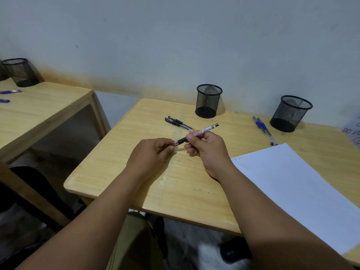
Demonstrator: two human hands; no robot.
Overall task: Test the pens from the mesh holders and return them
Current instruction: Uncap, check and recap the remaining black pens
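Note:
My right hand point(206, 147) grips a clear black-ink pen point(204, 130) by its barrel above the wooden table point(136, 172). My left hand point(153, 152) pinches the pen's tip end, where the cap sits; I cannot tell whether the cap is on or off. Two more black pens point(178, 122) lie on the table just beyond my hands. Two blue pens point(263, 128) lie further right. A black mesh holder point(208, 100) stands at the back middle and a second mesh holder point(291, 113) at the back right; both look empty.
A white sheet of paper point(292, 188) lies at the right near the table's front edge, with faint marks at its top corner. A second table point(39, 112) at the left carries another mesh holder point(19, 72) and blue pens point(10, 91). A wall stands close behind.

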